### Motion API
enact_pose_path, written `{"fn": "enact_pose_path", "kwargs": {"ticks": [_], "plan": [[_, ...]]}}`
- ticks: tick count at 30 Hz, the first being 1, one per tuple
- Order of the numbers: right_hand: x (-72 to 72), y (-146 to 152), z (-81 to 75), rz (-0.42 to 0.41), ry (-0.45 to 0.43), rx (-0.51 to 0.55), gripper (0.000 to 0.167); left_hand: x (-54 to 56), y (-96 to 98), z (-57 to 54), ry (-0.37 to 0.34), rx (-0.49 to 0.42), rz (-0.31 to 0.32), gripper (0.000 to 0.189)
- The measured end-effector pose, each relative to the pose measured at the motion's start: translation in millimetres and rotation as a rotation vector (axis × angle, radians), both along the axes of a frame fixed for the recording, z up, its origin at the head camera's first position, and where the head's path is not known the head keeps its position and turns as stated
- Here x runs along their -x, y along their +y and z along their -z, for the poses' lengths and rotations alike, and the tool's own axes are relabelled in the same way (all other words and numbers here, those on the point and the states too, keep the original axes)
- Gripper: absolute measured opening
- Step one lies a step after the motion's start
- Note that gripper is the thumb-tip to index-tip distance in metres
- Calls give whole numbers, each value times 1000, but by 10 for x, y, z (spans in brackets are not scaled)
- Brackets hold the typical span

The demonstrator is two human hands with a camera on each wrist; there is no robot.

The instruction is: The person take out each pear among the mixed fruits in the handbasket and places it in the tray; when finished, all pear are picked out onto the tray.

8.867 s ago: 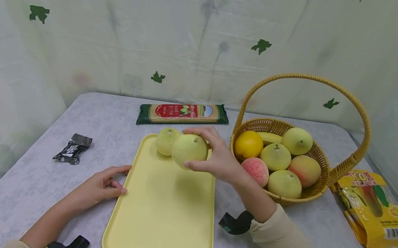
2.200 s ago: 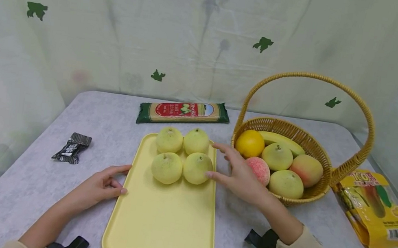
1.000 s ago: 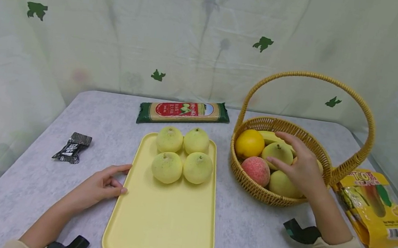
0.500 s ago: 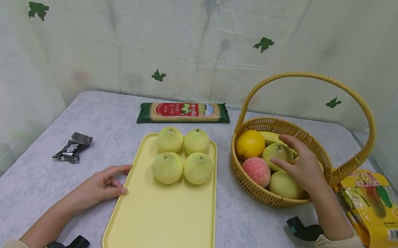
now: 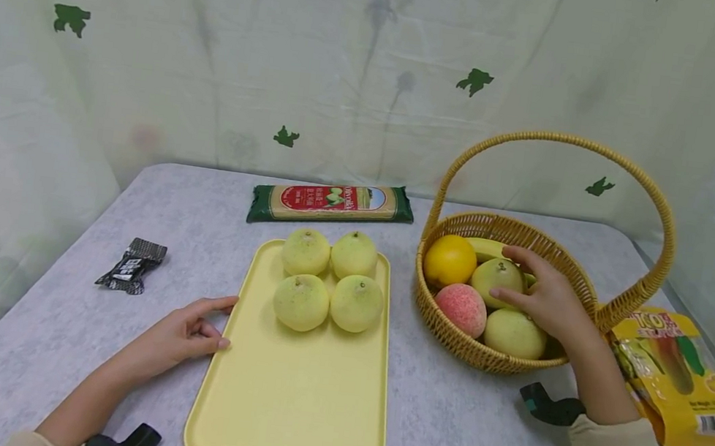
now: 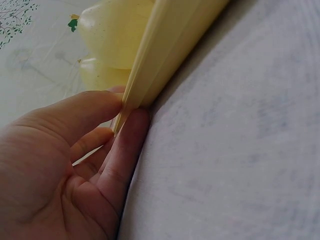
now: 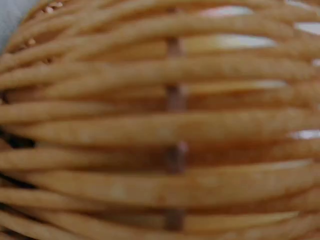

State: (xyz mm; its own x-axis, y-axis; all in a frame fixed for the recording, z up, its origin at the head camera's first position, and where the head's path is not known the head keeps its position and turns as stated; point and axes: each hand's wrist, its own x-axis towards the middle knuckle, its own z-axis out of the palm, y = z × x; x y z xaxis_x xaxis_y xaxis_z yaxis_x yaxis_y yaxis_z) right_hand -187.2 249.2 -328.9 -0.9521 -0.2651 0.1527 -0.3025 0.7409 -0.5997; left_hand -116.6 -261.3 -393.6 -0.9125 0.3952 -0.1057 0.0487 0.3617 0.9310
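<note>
My left hand (image 5: 175, 337) pinches the left rim of a yellow tray (image 5: 286, 413); the left wrist view shows thumb and fingertips on that rim. Several pale green, pomelo-like fruits (image 5: 300, 303) stand grouped at the tray's far end. My right hand (image 5: 547, 300) is inside the wicker basket (image 5: 469, 346), thumb in front of and forefinger behind another pale green pomelo (image 5: 490, 275), appearing to grip it. An orange (image 5: 450, 261), a pink peach (image 5: 462, 309), a banana (image 5: 485, 248) and another pale green fruit (image 5: 517, 335) lie around it. Weave fills the right wrist view (image 7: 150, 125).
The basket's tall handle (image 5: 559, 138) arches above the right hand. A yellow snack bag (image 5: 677, 377) lies right of the basket. A noodle packet (image 5: 333, 204) lies behind the tray, and a small black wrapped packet (image 5: 132, 266) to its left.
Fruits now stand grouped on the tray, more than before. My right hand has moved from the tray into the basket and its fingers have closed in on a pomelo. My left hand has stayed put.
</note>
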Motion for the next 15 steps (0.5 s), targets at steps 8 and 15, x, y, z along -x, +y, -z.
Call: {"fn": "enact_pose_path", "kwargs": {"ticks": [8, 15], "plan": [[88, 77, -62, -37, -110, -73, 71, 14, -7, 7, -8, 5, 18, 66], [106, 58, -96, -72, -172, -109, 76, 8, 0, -8, -23, 16, 14, 67]]}}
